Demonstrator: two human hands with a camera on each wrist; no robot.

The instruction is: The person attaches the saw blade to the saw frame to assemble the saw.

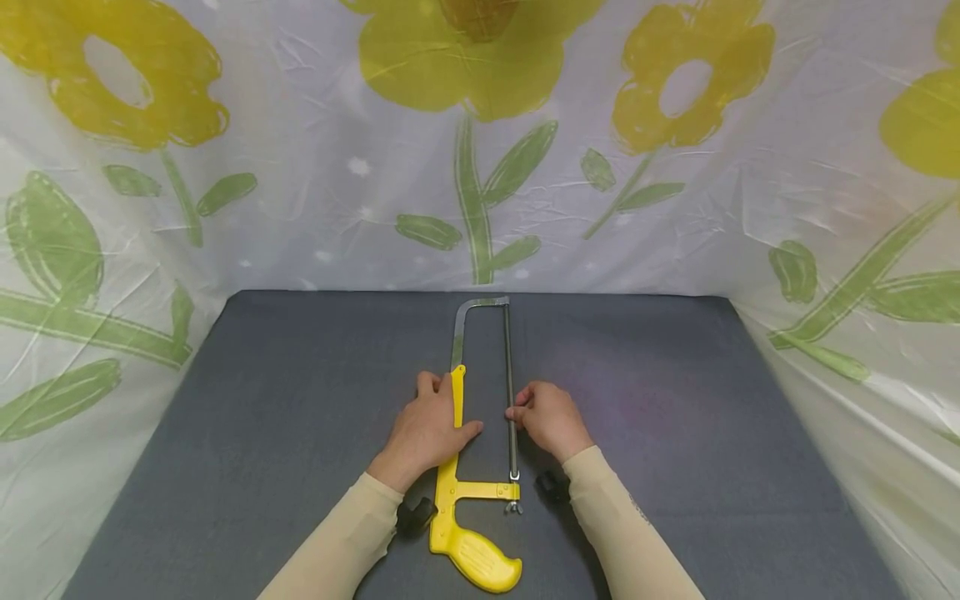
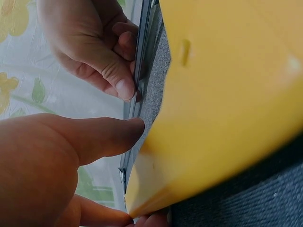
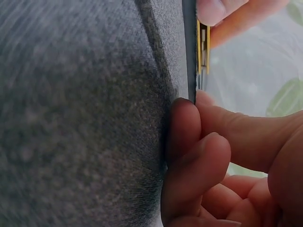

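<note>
A hacksaw (image 1: pixel 480 563) with a yellow handle and a grey metal front bow lies on the dark cloth, handle towards me. Along its right side runs the blade (image 1: pixel 511 358), fixed at both ends; a wing nut (image 1: pixel 513 507) sits at the near end. My left hand (image 1: pixel 427 427) holds the yellow frame from the left, its thumb reaching across to the inner side. With thumb and index finger, my right hand (image 1: pixel 551 417) pinches the blade near its middle. In the right wrist view, the curled fingers (image 3: pixel 184 125) meet the thumb at the blade's edge.
Dark grey cloth (image 1: pixel 300 375) covers the table. Pale sheets (image 1: pixel 315 192) printed with yellow flowers hang behind it and on both sides. A black wrist device (image 1: pixel 415 517) sits under the left wrist, beside the saw's frame; another (image 1: pixel 552 486) is by the right wrist.
</note>
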